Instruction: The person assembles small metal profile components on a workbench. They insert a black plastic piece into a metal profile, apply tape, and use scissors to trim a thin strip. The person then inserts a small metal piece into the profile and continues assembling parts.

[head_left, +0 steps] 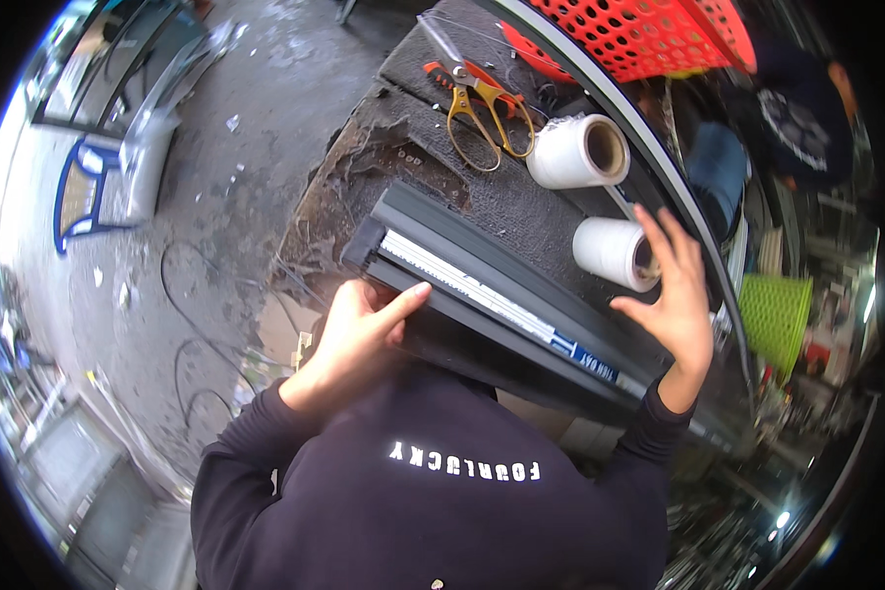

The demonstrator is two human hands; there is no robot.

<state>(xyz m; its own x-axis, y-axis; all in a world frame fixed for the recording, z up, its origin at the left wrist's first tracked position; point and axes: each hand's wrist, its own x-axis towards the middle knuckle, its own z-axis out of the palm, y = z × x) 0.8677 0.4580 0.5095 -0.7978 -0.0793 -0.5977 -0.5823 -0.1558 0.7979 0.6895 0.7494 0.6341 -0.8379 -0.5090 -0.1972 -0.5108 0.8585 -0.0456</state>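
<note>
A long dark grey profile bar (497,251) lies slantwise across the worktable, with a white and blue printed strip (482,295) along its face. My left hand (359,320) grips its near edge close to the capped left end, thumb on top and the other fingers curled, partly hidden. Above the right part of the bar, my right hand (674,305) is raised with fingers spread and nothing in it. Beside that hand lies a white roll of film (605,251). A second white roll (565,152) sits farther back, next to scissors with yellow handles (482,123).
The worktable (413,84) has a worn, dark covering, torn near its left edge. Behind it are a red perforated basket (649,39) and a curved pale rail (649,128). A green basket (772,320) stands at right. A person (796,113) is at the far right; a chair (93,192) stands left.
</note>
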